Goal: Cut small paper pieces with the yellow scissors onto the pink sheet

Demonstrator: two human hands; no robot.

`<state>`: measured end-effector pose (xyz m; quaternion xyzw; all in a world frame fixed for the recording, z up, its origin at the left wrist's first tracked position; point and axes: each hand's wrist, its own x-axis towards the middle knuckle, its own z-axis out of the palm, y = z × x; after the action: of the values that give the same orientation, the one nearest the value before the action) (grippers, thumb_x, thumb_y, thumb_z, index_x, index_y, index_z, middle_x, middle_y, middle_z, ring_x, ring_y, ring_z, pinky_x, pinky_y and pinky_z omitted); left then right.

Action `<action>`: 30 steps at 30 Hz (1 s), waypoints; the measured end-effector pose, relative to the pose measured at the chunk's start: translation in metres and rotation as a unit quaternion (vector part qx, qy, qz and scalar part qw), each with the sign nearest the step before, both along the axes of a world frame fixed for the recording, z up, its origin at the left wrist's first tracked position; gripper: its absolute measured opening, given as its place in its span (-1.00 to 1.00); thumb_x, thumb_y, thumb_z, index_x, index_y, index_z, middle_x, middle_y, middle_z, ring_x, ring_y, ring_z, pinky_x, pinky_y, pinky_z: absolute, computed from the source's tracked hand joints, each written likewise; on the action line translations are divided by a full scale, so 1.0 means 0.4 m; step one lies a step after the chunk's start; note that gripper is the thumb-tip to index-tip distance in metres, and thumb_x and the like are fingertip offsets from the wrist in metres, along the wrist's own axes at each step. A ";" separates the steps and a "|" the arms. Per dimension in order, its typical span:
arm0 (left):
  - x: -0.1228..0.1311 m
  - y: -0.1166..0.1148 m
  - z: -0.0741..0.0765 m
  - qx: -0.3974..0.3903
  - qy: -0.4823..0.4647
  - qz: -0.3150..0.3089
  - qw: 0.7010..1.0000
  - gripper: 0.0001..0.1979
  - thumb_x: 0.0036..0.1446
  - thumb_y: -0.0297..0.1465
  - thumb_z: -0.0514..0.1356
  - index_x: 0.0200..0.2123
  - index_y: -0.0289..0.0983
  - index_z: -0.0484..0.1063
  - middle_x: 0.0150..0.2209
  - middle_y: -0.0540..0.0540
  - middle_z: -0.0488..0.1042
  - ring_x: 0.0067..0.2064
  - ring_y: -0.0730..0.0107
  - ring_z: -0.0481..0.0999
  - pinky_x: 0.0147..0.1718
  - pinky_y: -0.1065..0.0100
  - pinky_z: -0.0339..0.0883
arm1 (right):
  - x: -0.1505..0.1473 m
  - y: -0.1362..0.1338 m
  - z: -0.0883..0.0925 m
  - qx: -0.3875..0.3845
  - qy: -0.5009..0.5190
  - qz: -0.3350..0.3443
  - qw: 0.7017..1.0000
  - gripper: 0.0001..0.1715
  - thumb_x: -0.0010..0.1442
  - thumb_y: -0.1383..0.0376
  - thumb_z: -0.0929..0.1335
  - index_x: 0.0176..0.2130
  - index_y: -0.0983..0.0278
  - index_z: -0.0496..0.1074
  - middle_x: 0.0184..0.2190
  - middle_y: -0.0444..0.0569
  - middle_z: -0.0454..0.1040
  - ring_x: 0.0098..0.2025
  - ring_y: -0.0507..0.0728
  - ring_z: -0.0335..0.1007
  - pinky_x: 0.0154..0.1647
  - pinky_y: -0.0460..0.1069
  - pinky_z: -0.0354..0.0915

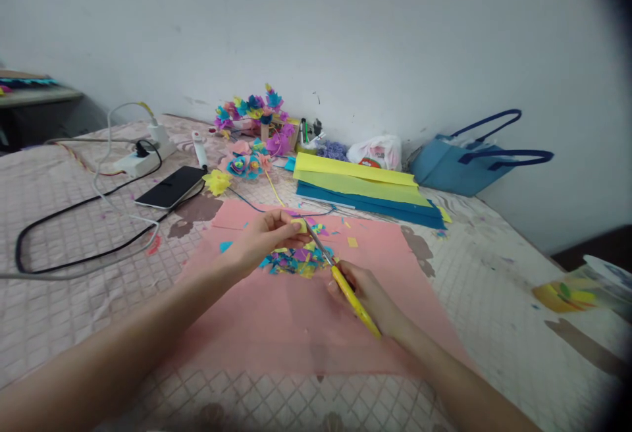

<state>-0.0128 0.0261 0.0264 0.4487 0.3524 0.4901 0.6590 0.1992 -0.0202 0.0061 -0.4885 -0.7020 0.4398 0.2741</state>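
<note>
Between the thumb and fingers of my left hand [269, 234] is a small piece of yellow paper [299, 225]. My right hand [363, 287] is closed around yellow-handled scissors [351, 294], whose metal blades point up and left to the paper's edge. Whether the blades are apart is too small to make out. Under both hands lies a large pink paper sheet [296, 340]. On it is a pile of paper scraps [296, 261] in blue, yellow and purple, and a separate small yellow piece [352, 242] lies to the right.
Folded yellow and blue sheets [355, 182] lie behind the pink sheet. Paper flowers [251, 112] stand at the back, with a yellow flower [217, 182] nearer. To the left are a phone [170, 187], cables and a power strip [143, 159]. A blue bag [459, 165] and plastic container [573, 294] stand right.
</note>
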 end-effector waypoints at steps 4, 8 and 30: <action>-0.002 0.001 -0.003 0.000 -0.001 -0.007 1.000 -0.75 -0.05 -0.38 0.36 -0.45 -0.34 0.32 -0.40 -0.09 0.59 -0.32 0.35 0.61 -0.29 0.41 0.46 | 0.002 0.001 -0.001 -0.013 -0.004 -0.006 1.000 -0.90 0.03 0.31 0.25 -0.50 0.23 0.19 -0.63 -0.21 0.19 -0.61 -0.02 0.05 -0.63 -0.13 0.01; -0.009 0.006 -0.004 -0.005 -0.003 -0.020 1.000 -0.75 -0.05 -0.39 0.36 -0.46 -0.34 0.32 -0.40 -0.09 0.60 -0.32 0.37 0.62 -0.32 0.45 0.47 | 0.003 -0.001 0.005 -0.026 -0.017 -0.011 0.999 -0.94 0.00 0.33 0.24 -0.49 0.24 0.20 -0.60 -0.21 0.22 -0.60 -0.03 0.08 -0.61 -0.13 0.05; -0.022 0.024 -0.007 -0.027 -0.018 -0.059 0.998 -0.83 0.02 -0.44 0.31 -0.45 -0.35 0.35 -0.40 -0.10 0.60 -0.31 0.35 0.62 -0.33 0.48 0.49 | 0.012 0.003 0.002 -0.010 -0.047 -0.010 0.999 -0.93 0.02 0.33 0.25 -0.49 0.27 0.25 -0.56 -0.17 0.32 -0.54 -0.01 0.19 -0.57 -0.13 0.04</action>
<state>-0.0217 0.0356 0.0236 0.4415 0.3268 0.4489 0.7048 0.2038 -0.0191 0.0068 -0.5180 -0.7051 0.4205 0.2401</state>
